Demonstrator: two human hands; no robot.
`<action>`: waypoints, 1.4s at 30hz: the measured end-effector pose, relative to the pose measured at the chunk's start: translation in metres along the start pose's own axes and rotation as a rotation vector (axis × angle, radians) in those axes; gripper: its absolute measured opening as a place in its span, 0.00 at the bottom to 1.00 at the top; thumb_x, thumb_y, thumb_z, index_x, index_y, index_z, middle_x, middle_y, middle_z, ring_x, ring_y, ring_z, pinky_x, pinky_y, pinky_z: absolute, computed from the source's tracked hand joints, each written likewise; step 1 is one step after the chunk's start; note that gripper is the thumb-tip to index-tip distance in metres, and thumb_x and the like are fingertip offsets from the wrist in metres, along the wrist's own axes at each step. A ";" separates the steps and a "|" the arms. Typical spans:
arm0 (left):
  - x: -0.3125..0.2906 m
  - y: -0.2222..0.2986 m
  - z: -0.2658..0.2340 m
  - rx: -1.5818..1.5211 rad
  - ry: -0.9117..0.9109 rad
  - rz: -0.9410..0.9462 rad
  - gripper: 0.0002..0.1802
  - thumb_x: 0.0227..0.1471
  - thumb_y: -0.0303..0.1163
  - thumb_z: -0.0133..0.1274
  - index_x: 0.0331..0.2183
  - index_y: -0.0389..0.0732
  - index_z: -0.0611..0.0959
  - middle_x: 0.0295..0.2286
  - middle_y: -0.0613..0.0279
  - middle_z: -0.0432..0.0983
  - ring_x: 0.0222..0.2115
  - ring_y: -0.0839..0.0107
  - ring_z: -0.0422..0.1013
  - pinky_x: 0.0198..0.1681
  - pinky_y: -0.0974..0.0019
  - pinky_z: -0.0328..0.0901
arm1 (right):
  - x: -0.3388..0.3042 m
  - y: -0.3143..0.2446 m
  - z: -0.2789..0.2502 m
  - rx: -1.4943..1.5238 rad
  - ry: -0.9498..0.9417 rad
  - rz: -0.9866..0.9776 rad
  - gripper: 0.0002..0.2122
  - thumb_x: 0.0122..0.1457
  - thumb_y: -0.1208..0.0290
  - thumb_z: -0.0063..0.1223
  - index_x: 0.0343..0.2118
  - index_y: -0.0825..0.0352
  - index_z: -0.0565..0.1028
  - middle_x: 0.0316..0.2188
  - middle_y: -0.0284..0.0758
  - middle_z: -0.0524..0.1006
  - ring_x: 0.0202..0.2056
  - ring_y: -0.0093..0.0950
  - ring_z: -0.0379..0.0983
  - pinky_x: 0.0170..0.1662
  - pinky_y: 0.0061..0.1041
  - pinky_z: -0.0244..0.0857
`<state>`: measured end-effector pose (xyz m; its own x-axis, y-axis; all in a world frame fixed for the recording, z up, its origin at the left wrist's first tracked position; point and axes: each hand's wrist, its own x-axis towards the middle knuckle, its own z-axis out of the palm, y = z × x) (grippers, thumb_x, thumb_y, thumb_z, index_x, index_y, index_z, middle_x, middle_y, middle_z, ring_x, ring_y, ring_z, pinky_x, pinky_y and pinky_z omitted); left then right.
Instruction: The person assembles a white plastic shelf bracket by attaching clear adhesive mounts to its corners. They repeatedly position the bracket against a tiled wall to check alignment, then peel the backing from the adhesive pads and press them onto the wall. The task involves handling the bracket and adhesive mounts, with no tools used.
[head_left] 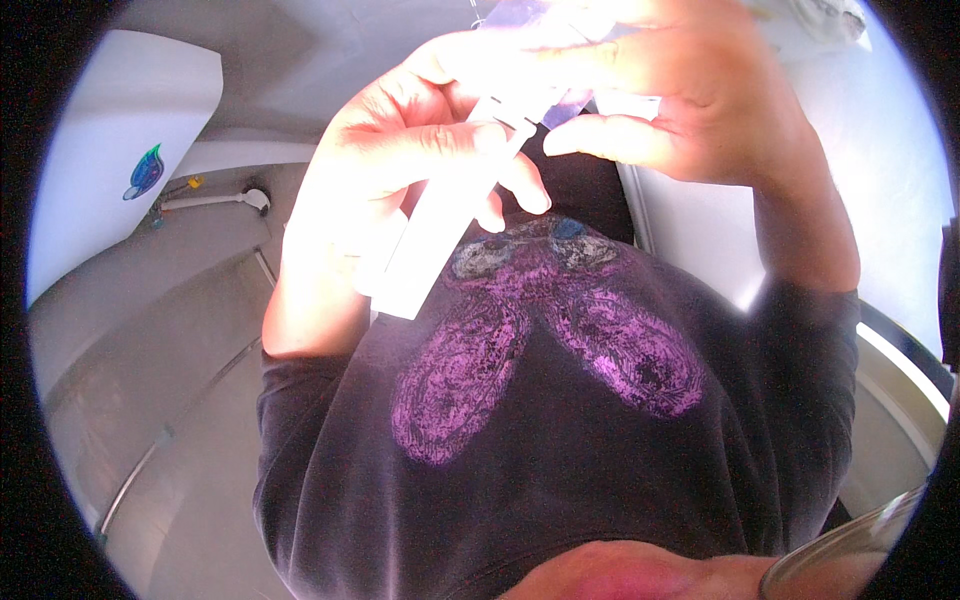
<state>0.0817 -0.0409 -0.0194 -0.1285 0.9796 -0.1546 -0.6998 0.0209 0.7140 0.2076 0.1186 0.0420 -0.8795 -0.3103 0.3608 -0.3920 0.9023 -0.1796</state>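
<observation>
White strip (433,242) leans down-left from my left grip (405,150), which pinches it; my right grip (695,95) I can't tell.

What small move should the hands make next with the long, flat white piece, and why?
Perhaps the left hand should tilt the long, flat white piece it holds slightly: its upper end, near the right hand, is washed out by glare.

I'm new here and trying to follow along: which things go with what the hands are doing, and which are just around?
In use:
- long white strip, held in the left hand
- shiny purplish piece near the right hand, partly lost in glare

Just around:
- white panel
- leaf-shaped sticker on it
- white rod with a dark end
</observation>
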 end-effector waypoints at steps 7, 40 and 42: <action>0.000 -0.002 -0.006 0.000 -0.018 -0.006 0.23 0.42 0.19 0.50 0.44 0.28 0.68 0.32 0.37 0.71 0.19 0.55 0.73 0.16 0.67 0.71 | 0.003 -0.002 0.003 -0.012 -0.033 0.056 0.16 0.45 0.67 0.55 0.40 0.61 0.75 0.45 0.50 0.69 0.45 0.43 0.69 0.41 0.31 0.67; 0.011 -0.014 0.024 -0.034 -0.047 0.036 0.14 0.51 0.26 0.48 0.42 0.36 0.72 0.30 0.52 0.73 0.23 0.59 0.75 0.20 0.69 0.73 | -0.020 0.027 -0.023 0.011 -0.022 -0.151 0.12 0.45 0.67 0.53 0.33 0.67 0.76 0.45 0.47 0.70 0.45 0.39 0.68 0.47 0.34 0.60; 0.013 -0.018 0.022 -0.056 -0.064 0.058 0.14 0.51 0.26 0.47 0.42 0.36 0.72 0.31 0.52 0.73 0.24 0.59 0.75 0.21 0.68 0.73 | -0.021 0.027 -0.023 -0.044 -0.070 -0.148 0.11 0.46 0.68 0.52 0.32 0.68 0.76 0.46 0.48 0.69 0.46 0.40 0.67 0.47 0.34 0.60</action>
<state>0.1078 -0.0245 -0.0193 -0.1256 0.9897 -0.0688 -0.7309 -0.0454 0.6810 0.2218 0.1562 0.0503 -0.8305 -0.4592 0.3153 -0.5076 0.8570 -0.0888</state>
